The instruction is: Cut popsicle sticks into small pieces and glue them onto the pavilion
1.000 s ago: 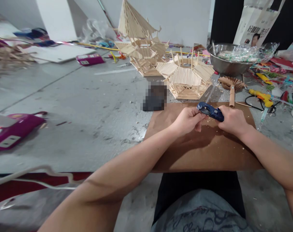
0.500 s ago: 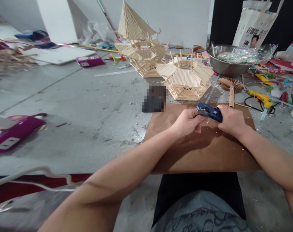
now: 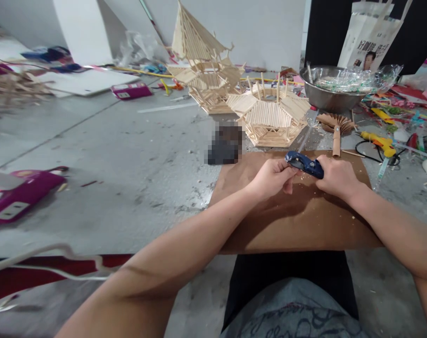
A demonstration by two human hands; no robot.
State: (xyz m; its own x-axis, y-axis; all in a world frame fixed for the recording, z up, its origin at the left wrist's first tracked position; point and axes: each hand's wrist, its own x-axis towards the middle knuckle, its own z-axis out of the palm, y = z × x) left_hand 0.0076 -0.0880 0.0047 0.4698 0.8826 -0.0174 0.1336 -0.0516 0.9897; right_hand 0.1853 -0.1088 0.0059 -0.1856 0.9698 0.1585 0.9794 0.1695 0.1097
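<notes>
Fingers of the right hand (image 3: 338,176) are clamping the blue cutter (image 3: 314,167), its gap looking narrower than before, likely biting, the left hand (image 3: 272,179) pinching together alongside.

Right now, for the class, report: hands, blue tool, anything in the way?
Right hand grips blue tool. Left hand pinched closed at its tip, contents hidden. Crumbs on brown sheet below; nearer stick model beyond, not blocking.

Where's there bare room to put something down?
Mainly the grey surface between the nearer purple box and the brown sheet, bar a few scraps; also the sheet between the forearms. It's crowded at right, around the metal bowl and yellow glue gun.
</notes>
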